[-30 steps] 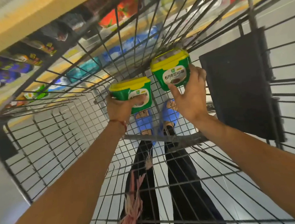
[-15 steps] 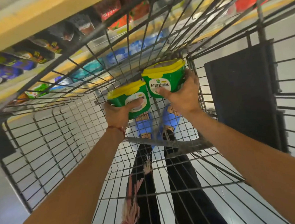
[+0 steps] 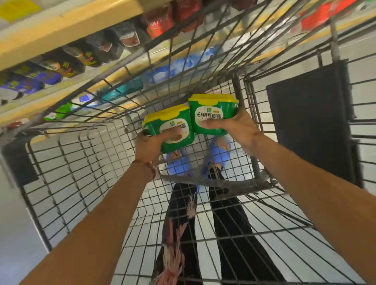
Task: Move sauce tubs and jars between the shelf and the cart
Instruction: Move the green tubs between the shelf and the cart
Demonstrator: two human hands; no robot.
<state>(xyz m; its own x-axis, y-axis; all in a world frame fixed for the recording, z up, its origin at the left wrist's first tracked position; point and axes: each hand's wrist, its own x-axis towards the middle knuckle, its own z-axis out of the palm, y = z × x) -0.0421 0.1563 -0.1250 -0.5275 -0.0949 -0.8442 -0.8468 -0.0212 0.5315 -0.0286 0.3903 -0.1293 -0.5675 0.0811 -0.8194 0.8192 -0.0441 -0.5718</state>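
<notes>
Inside the wire cart [image 3: 72,174], the left hand [image 3: 150,146] grips the left tub [image 3: 173,130], thumb curled across its label. Just beside it and slightly higher, the right tub [image 3: 212,115] is gripped by the right hand [image 3: 238,131], thumb on label.

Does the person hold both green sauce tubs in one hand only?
No, the left hand grips the left tub and the right hand grips the right tub.
</notes>
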